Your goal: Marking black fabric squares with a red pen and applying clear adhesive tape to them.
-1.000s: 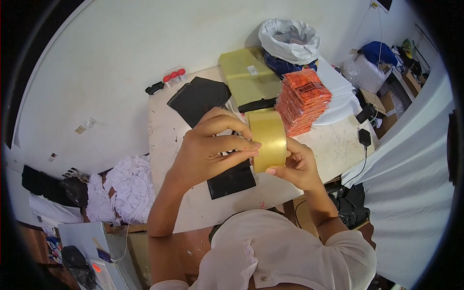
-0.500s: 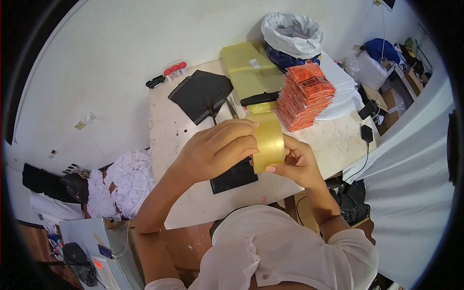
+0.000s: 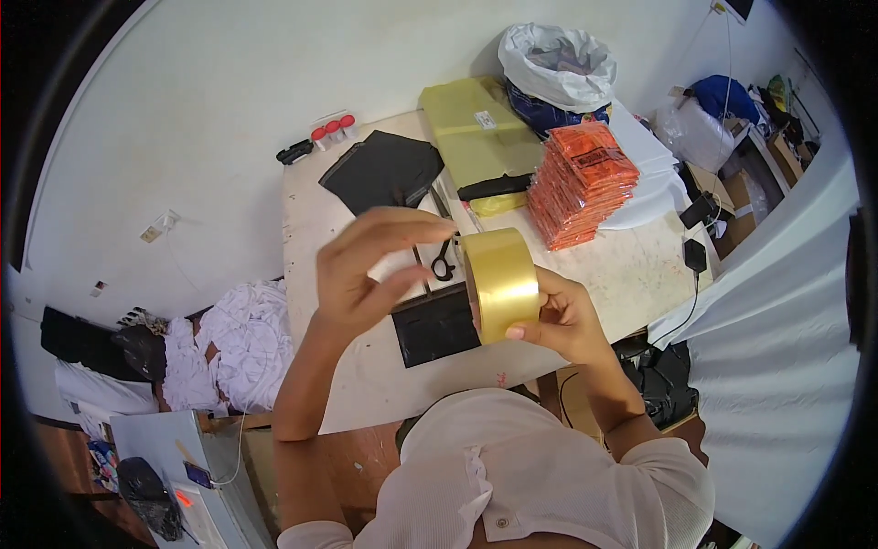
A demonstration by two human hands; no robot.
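A wide roll of yellowish clear packing tape is held up over the near part of the table. My right hand grips its right side, thumb on the outer face and fingers partly hidden behind or inside the ring. To the left of the roll my left hand hangs in the air, thumb and fingers apart with nothing between them. Beneath the hands lies a black flat packet on the table. The black handles of a pair of scissors show between my left hand and the roll.
Behind lie a black plastic sheet and a yellow folded sheet. A tall stack of orange packets stands at the right on the pale table, before a white sack. Small red-capped containers sit at the far left corner.
My left hand has come off the tape roll and moved left, its fingers spreading. The roll, still in my right hand, has dropped slightly, and the scissor handles now show.
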